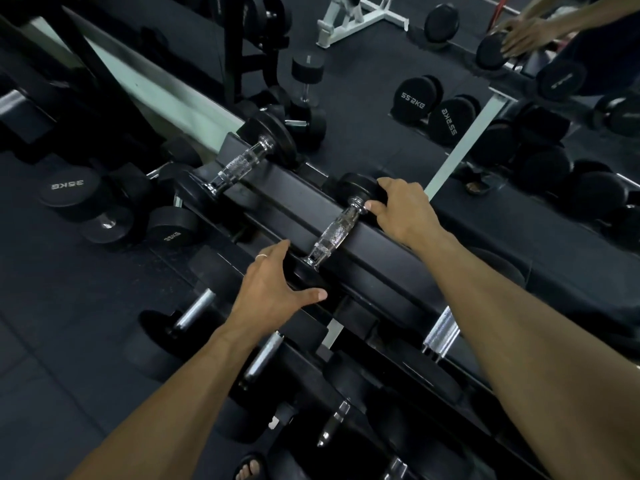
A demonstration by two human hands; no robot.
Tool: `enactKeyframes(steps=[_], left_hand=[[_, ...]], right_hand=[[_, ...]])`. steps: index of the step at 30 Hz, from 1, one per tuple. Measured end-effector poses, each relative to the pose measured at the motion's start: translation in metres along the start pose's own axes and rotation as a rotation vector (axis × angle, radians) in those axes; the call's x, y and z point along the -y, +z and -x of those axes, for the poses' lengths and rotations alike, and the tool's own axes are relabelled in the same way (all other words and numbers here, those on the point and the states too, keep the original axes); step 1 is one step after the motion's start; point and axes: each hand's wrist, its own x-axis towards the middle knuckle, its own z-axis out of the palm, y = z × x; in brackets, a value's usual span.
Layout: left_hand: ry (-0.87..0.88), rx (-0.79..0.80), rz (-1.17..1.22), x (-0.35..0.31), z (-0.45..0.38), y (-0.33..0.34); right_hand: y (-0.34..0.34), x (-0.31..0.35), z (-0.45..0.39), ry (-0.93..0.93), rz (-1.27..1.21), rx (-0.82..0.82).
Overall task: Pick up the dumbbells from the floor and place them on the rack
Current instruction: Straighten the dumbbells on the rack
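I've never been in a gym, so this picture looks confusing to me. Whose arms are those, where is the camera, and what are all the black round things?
The camera sits on a person's head and looks down, so the two arms are that person's own. The black round things are dumbbells: heavy weights with a shiny metal handle between two round ends. The long black frame is a rack for storing them. One dumbbell lies across its top rail. The right hand rests on that dumbbell's far end, and the left hand touches the near end. Neither grips the handle. Another dumbbell lies further along the rail. More stand on the floor. The far wall is a mirror, showing reflections.
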Motion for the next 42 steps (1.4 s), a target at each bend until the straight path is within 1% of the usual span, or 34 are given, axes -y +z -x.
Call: enactKeyframes(steps=[5, 8, 10, 13, 15, 17, 19, 23, 26, 30, 36, 39, 42], left_hand=[[0.023, 0.047, -0.029, 0.004, -0.006, -0.007], [0.055, 0.036, -0.023, 0.015, -0.010, -0.017], [0.096, -0.048, -0.029, 0.024, -0.016, -0.029], [0.134, -0.255, -0.088, 0.036, -0.029, -0.060], [0.146, -0.409, -0.144, 0.045, -0.041, -0.083], [0.152, -0.493, -0.177, 0.056, -0.056, -0.104], [0.130, -0.456, -0.166, 0.068, -0.073, -0.118], [0.107, -0.236, -0.083, 0.085, -0.101, -0.129], [0.087, -0.152, -0.002, 0.094, -0.117, -0.130], [0.087, -0.172, 0.048, 0.098, -0.122, -0.132], [0.059, -0.228, 0.096, 0.092, -0.116, -0.121], [0.060, -0.239, 0.090, 0.091, -0.114, -0.116], [0.064, -0.214, 0.054, 0.089, -0.113, -0.116]], right_hand=[[-0.008, 0.008, -0.003, 0.030, 0.058, 0.039], [-0.009, 0.024, -0.005, 0.049, 0.062, 0.008], [-0.004, 0.041, -0.010, 0.005, 0.088, -0.013], [0.007, 0.075, -0.027, -0.043, 0.081, -0.034], [0.018, 0.096, -0.042, -0.059, 0.072, -0.019], [0.029, 0.114, -0.056, -0.058, 0.064, 0.001], [0.037, 0.129, -0.070, -0.047, 0.046, 0.005], [0.048, 0.146, -0.093, -0.019, 0.006, 0.010], [0.053, 0.148, -0.105, 0.004, 0.008, 0.017], [0.056, 0.149, -0.118, -0.019, 0.058, 0.005], [0.054, 0.156, -0.133, -0.029, 0.115, 0.065], [0.055, 0.154, -0.133, -0.034, 0.131, 0.061], [0.059, 0.152, -0.131, -0.034, 0.141, 0.038]])
